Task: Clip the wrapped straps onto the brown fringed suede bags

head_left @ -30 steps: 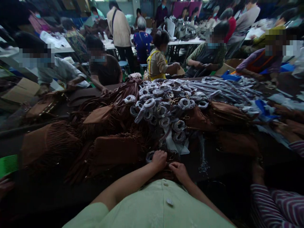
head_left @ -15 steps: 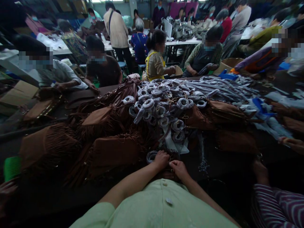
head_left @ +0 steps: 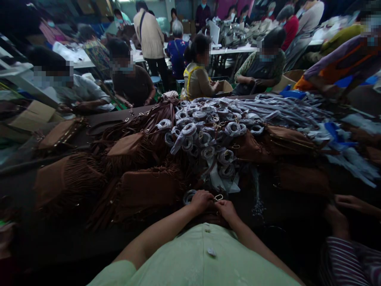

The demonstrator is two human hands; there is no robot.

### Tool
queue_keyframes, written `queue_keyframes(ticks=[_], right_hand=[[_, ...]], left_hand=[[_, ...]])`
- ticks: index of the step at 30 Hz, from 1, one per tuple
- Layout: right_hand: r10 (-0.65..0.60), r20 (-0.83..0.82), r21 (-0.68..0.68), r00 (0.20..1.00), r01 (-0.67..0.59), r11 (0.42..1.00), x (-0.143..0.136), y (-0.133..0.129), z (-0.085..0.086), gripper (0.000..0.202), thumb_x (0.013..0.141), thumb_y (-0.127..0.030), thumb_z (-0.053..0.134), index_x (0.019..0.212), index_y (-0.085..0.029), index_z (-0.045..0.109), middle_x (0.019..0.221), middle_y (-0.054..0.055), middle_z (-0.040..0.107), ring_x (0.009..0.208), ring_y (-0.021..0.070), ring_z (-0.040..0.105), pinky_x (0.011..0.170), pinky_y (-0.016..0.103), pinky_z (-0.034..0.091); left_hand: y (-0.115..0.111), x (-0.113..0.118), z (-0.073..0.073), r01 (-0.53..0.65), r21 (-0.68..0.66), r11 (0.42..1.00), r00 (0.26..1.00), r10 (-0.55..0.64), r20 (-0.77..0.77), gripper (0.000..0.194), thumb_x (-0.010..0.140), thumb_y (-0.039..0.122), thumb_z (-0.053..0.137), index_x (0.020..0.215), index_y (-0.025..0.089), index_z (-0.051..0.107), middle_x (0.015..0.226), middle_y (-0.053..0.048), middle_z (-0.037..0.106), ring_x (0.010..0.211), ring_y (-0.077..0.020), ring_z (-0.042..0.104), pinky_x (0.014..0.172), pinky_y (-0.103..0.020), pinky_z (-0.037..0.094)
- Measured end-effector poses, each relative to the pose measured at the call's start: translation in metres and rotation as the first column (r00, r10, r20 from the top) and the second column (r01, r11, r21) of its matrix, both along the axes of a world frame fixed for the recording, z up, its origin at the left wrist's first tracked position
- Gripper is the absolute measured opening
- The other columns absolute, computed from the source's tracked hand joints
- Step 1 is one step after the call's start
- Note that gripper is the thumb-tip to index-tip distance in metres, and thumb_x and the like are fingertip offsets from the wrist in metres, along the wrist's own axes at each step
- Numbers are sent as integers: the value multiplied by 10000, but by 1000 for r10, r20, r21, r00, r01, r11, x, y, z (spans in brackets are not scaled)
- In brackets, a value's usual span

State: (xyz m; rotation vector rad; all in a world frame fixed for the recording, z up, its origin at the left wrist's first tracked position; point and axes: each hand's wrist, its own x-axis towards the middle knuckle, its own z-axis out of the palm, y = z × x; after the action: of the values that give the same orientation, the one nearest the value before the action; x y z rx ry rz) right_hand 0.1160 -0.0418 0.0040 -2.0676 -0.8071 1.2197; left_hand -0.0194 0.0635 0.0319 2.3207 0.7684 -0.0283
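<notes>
Head view: left hand (head_left: pixel 202 200) and right hand (head_left: pixel 226 209) close together, fingers pinched at an oval gold-toned metal clasp (head_left: pixel 218 197), near the wearer's pale green shirt (head_left: pixel 205 254). Beside left hand, a plastic-wrapped coil (head_left: pixel 189 197). Beyond, on dark counter (head_left: pixel 166 242), heaped glossy wrapped rings (head_left: pixel 208 139); leftward, matte brown fringed bags (head_left: pixel 149 188). Piece under the hands probably brown and soft; too dim to be sure.

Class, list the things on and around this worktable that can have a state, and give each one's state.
Plastic-wrapped straps: many coiled
Brown straps: uncoiled, piled
Near fringed bag: lying down; closure unclear
Cardboard box: open
Left hand: fingers bent
Right hand: fingers bent
</notes>
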Motion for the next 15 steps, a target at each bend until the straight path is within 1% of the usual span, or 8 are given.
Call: queue_keyframes(ticks=[5,9,12,13,15], right_hand=[[23,0,-22,1000,-23,1000,1,0,-4,275,645,-380,572,632,-139,704,537,30,643,482,128,543,455,206,353],[29,27,-11,999,-29,1000,1,-1,-3,288,659,-382,554,633,-137,704,576,43,663,523,141,564,485,214,372],[46,45,11,998,-46,999,0,-3,2,279,656,-394,568,618,-152,702,590,42,669,558,152,576,507,219,379],[52,46,19,998,-53,998,-1,-3,5,269,652,-394,577,614,-159,701,590,39,668,565,153,577,510,221,378],[58,42,33,997,-59,998,-2,-4,9,248,643,-388,592,603,-167,696,586,32,662,567,153,574,508,224,375]], left_hand=[[-1,-3,5,29,16,999,1000,-29,11,243,784,294,577,1001,262,680,910,-29,665,874,-188,562,778,-276,382],[-3,-6,7,53,-27,998,997,-52,61,260,799,342,552,1011,260,680,929,-32,669,887,-179,564,800,-271,384],[-2,-4,4,-12,-137,991,998,19,52,276,819,373,499,962,248,699,896,-31,681,863,-171,576,780,-262,394],[-1,-3,3,-53,-194,979,998,58,22,275,812,368,497,935,240,707,867,-29,685,835,-167,583,751,-253,400],[1,1,1,-133,-315,940,991,123,-52,252,768,347,532,888,225,717,803,-22,686,769,-159,591,679,-233,405]])
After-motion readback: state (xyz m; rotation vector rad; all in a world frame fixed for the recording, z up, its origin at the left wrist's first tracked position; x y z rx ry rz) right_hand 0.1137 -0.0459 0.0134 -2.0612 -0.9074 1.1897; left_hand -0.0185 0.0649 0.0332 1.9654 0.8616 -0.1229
